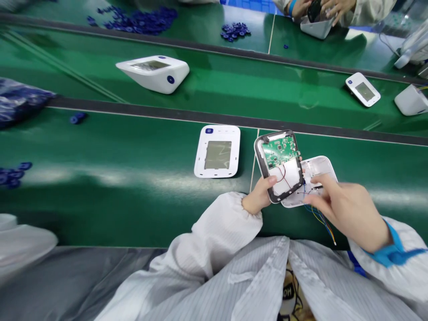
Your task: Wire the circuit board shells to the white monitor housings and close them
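My left hand (262, 194) grips a white front panel (290, 178) from below, its thumb on the panel's inner side. A green circuit board (279, 150) and thin dark red wires show inside it. Partly under the panel is a white housing (319, 167), open side up, with coloured wires (323, 218) hanging off its lower edge. My right hand (347, 207) reaches over this housing, thumb and forefinger close together near the wires; whether they pinch one is too small to tell. Left of my hands, another white panel with a grey screen (217, 154) lies face up on the green table.
Beyond the dark rail, a white device (157, 73), a small panel (364, 90) and a white housing (411, 100) lie on the green belt. Blue round parts (13, 174) are at left, more (137, 20) at the back. Another person's hands (329, 9) work at the top right.
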Demonstrator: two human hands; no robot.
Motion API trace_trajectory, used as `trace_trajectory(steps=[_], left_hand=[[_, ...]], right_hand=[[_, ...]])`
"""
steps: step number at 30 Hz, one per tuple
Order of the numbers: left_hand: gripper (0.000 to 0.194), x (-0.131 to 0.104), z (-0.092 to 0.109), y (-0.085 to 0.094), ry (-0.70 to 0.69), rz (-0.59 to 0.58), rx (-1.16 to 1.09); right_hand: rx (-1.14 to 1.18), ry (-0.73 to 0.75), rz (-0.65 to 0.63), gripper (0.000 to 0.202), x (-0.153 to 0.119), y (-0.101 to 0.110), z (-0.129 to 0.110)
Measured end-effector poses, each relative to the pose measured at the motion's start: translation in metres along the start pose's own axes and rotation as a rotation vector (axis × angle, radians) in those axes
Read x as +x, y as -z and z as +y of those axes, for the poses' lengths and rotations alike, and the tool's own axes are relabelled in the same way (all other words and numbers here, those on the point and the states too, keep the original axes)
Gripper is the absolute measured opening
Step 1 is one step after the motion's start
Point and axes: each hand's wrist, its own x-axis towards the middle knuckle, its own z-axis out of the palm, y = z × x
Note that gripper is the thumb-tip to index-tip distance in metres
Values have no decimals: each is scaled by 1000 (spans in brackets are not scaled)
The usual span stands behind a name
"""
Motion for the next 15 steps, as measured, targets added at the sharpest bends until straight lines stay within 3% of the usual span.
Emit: trace_trajectory(steps=[3, 5, 8, 12, 15], left_hand=[[84, 4, 5, -6, 10, -22, -42], [88, 4, 7, -9, 20, -32, -32], [93, 3, 8, -10, 19, -44, -19], [90, 2, 8, -10, -6, -41, -20], [89, 0, 9, -10, -5, -20, -9]], right_hand=[[217, 22, -347, 44, -24, 9, 5], [462, 102, -437, 32, -31, 9, 9], [613, 157, -356, 30, -24, 9, 17], [472, 186, -185, 23, -1, 23, 16], [360, 291, -99, 23, 3, 44, 7]])
